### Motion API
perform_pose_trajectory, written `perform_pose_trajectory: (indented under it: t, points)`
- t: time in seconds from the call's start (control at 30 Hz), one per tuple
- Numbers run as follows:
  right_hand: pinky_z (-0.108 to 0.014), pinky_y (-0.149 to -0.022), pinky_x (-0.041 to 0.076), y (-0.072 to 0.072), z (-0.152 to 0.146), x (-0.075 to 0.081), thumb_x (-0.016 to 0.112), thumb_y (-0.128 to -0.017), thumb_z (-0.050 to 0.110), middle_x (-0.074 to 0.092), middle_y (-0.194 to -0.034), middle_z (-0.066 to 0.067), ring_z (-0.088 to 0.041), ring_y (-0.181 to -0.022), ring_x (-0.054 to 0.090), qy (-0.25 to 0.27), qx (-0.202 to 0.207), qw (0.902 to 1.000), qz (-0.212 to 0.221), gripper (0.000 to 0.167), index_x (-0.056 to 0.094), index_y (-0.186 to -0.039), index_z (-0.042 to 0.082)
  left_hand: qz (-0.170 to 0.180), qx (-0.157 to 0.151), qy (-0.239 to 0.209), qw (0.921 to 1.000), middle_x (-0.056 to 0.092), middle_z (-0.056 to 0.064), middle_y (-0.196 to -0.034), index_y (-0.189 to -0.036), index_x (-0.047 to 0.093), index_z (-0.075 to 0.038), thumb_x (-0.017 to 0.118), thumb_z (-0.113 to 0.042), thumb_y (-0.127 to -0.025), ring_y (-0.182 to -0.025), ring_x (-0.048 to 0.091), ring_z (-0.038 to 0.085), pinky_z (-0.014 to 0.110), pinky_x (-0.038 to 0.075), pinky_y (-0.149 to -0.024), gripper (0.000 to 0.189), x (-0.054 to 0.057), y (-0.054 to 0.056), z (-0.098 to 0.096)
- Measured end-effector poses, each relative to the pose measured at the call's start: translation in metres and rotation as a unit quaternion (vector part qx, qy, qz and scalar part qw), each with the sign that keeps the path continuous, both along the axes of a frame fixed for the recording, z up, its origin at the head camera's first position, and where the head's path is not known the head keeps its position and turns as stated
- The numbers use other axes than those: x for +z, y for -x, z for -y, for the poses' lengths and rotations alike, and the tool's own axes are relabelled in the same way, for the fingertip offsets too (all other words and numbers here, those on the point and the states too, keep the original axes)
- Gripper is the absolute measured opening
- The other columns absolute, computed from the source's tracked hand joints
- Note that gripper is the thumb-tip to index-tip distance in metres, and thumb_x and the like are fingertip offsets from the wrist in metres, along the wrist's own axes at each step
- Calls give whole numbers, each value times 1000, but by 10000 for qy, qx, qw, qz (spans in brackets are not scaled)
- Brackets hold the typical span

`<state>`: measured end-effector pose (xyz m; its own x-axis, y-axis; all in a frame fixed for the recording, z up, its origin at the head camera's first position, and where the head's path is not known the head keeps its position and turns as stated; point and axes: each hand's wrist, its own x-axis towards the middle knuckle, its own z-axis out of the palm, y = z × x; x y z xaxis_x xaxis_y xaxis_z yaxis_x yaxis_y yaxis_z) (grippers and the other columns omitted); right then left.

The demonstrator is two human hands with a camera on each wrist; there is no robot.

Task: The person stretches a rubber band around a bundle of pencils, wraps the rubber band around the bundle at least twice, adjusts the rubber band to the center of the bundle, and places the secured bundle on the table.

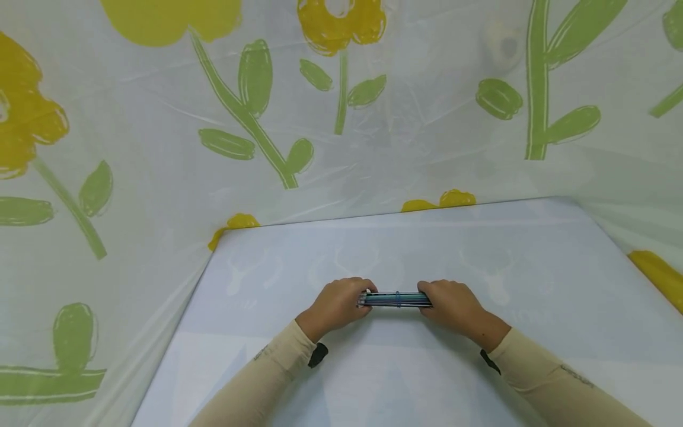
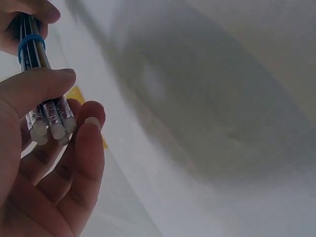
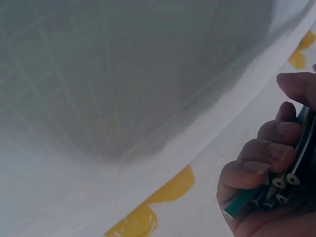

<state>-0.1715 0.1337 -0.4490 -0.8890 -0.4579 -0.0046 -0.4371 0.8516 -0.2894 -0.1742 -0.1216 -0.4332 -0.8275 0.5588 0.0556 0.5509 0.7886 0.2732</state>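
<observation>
In the head view, a bundle of pencils lies crosswise between both hands, above the white table surface. My left hand grips its left end and my right hand its right end. A blue rubber band circles the bundle between the hands. White erasers in silvery ferrules stick out past the left thumb in the left wrist view. Curled fingers of the right hand wrap the other end in the right wrist view, where flat, unsharpened pencil ends with visible cores show, some teal and some dark.
A white, faintly printed sheet covers the table. Behind and beside it hangs a pale curtain with yellow flowers and green stems, meeting the table's back edge. Dark straps show at the beige sleeves.
</observation>
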Motion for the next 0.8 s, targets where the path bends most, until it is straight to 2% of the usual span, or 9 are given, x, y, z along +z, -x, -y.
perform_pose_trajectory:
  t: [0.13, 0.27, 0.5, 0.8]
  points:
    - [-29, -60, 42, 6, 1, -5, 75, -84, 13, 57, -72, 6, -12, -66, 48, 31, 63, 9993, 381, 18, 58, -86, 14, 247, 102, 57, 9996, 74, -4, -104, -111, 72, -18, 81, -16, -83, -76, 55, 6, 23, 48, -69, 29, -5, 5, -1]
    - [-30, -63, 45, 10, 1, -7, 75, -85, 14, 59, -77, 5, -11, -69, 50, -48, 143, 9982, 588, 19, 58, -92, 14, 271, 176, 185, 9993, 73, -5, -103, -111, 72, -19, 81, -15, -83, -76, 55, 6, 24, 49, -69, 30, -9, 7, -1]
    - [-31, -66, 46, 10, -1, -6, 76, -85, 17, 60, -82, 3, -11, -72, 51, -201, 248, 9980, 550, 22, 59, -98, 13, 35, 207, 366, 9991, 72, -6, -97, -110, 72, -22, 81, -17, -83, -75, 56, 5, 23, 48, -64, 29, -14, 6, -1]
    - [-33, -67, 48, 5, -4, -4, 77, -85, 16, 60, -86, 0, -14, -76, 53, -341, 311, 9985, 309, 25, 62, -104, 10, -205, 74, 611, 9979, 74, -7, -99, -111, 73, -23, 82, -22, -83, -81, 61, 7, 23, 51, -65, 29, -18, 2, -4]
